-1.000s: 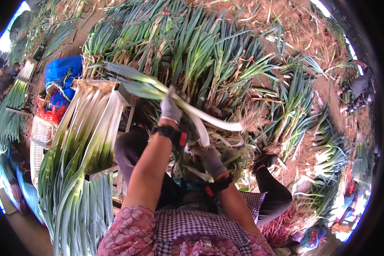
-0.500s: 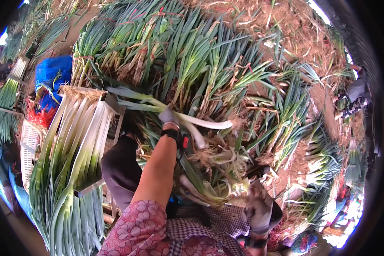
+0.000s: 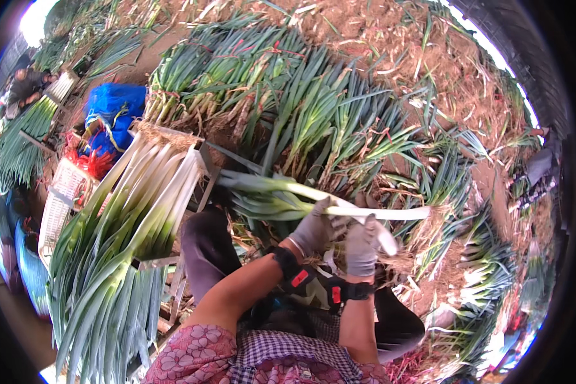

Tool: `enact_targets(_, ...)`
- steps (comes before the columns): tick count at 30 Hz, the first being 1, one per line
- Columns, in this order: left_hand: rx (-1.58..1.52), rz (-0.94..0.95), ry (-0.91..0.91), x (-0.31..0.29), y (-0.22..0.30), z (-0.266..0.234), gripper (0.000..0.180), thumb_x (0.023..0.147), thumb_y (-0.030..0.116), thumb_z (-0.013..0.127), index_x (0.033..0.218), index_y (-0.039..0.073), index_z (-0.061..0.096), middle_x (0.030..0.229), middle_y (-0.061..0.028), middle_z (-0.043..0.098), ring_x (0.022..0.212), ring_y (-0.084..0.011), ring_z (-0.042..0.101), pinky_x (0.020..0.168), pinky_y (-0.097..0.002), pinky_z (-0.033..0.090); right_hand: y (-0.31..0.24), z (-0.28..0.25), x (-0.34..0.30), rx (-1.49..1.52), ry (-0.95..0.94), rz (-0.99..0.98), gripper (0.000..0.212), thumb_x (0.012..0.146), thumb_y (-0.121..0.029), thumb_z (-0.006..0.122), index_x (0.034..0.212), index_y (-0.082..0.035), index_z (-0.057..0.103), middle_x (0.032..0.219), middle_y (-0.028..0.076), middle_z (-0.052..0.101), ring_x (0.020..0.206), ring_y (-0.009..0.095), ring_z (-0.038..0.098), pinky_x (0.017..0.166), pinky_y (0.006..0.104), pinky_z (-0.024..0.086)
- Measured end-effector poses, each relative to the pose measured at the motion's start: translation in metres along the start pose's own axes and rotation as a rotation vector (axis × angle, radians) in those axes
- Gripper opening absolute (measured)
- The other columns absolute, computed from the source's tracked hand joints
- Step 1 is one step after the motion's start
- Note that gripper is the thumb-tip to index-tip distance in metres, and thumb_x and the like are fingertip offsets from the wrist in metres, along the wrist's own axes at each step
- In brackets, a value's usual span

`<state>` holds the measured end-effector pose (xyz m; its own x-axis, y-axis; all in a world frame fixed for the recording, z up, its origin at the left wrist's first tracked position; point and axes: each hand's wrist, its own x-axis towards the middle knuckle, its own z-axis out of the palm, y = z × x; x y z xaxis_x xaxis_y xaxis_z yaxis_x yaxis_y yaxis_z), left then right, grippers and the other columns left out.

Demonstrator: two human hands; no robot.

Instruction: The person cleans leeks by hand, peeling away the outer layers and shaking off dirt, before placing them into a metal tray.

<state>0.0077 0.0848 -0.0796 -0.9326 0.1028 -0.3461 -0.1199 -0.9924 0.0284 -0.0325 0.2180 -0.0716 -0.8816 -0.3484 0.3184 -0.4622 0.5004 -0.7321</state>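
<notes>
My left hand (image 3: 313, 232), in a grey glove, is closed around two leeks in front of me. The upper leek (image 3: 400, 212) has a long white shaft pointing right, with roots at its tip; the green leaves trail to the left. Below it the second leek (image 3: 386, 242) slants down to the right, its end blurred. My right hand (image 3: 362, 248), also gloved, is beside the left with its fingers bent against the second leek's shaft; their exact grip is partly blurred. Dark straps with red parts circle both wrists.
Cleaned leeks lie stacked on a wooden rack (image 3: 206, 168) at my left. Beyond it are a blue net bag (image 3: 114, 102), red netting (image 3: 89, 164) and a white basket (image 3: 56, 206). Tied leek bundles (image 3: 249, 70) spread across the back. People (image 3: 25, 86) are at far left and at the right edge.
My left hand has moved right with the leeks. The right hand has come up from beside my right knee to the shafts. The view has shifted, and the leafy heap before my lap has mostly gone from sight.
</notes>
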Motion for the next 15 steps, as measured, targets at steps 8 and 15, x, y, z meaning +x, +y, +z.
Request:
enact_targets(8,1.702,0.792,-0.267,-0.09,0.079,0.063,0.049,0.088,0.019,0.064,0.129,-0.001,0.048,0.111,-0.0157,0.061,0.101,-0.0229,0.06,0.088,-0.0319,0.047,-0.129,-0.142,0.053,1.27,0.24,-0.075,0.035,0.081,-0.038,0.067,0.095,-0.009,0.054,0.091,0.004,0.056,0.091,0.022,0.054,0.098,0.0445,0.038)
enact_targets(15,1.847,0.953,-0.51,-0.077,0.04,0.132,0.037,0.07,0.017,0.077,0.098,0.001,0.059,0.085,-0.0122,0.058,0.079,-0.0236,0.057,0.073,-0.0337,0.046,-0.238,-0.184,0.076,1.2,0.34,-0.266,0.046,0.088,-0.027,0.061,0.124,-0.002,0.045,0.107,0.009,0.054,0.099,0.023,0.053,0.097,0.0438,0.041)
